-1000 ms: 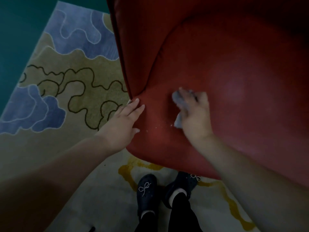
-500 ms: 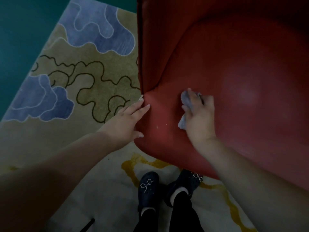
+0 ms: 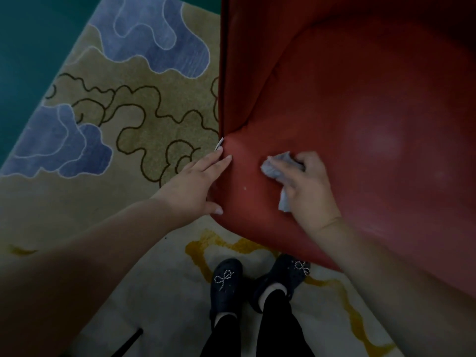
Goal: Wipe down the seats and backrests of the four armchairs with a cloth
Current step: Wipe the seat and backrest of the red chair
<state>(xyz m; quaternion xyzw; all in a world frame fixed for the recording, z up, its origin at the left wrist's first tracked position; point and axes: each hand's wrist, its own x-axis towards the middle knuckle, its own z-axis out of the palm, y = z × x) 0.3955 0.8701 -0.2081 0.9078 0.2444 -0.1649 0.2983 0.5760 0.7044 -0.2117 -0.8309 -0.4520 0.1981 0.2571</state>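
Cloth drawn back toward the seat's front left corner

I see my right hand (image 3: 306, 186) has slid the crumpled grey cloth (image 3: 279, 167) leftward across the red armchair seat (image 3: 373, 150), closing on my left hand (image 3: 198, 184); more cloth now shows past the fingers, and my view has drifted left over the rug (image 3: 134, 119).

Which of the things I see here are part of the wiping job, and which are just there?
Part of the job:
- red armchair seat
- grey cloth, held by the right hand
- left hand, resting on the seat's edge

Just there:
- patterned rug
- dark shoes
- teal floor
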